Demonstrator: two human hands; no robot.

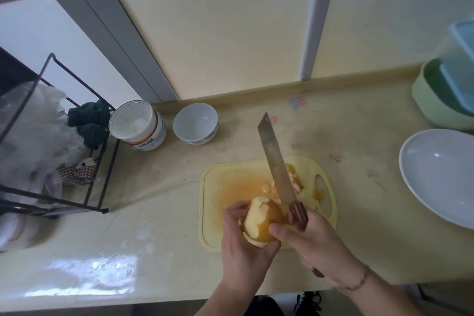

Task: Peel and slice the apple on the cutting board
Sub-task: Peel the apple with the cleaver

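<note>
While left hand (243,236) cups apple (261,220), right hand (310,233) grips knife (275,161).

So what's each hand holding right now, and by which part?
The left hand cups the partly peeled apple around its side and underside. The right hand grips the knife by its brown handle, thumb on the apple.

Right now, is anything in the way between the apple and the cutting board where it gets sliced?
Nothing blocks it. The left hand holds the apple just above the cutting board. Only peel scraps lie farther back, under the knife that the right hand grips.
</note>
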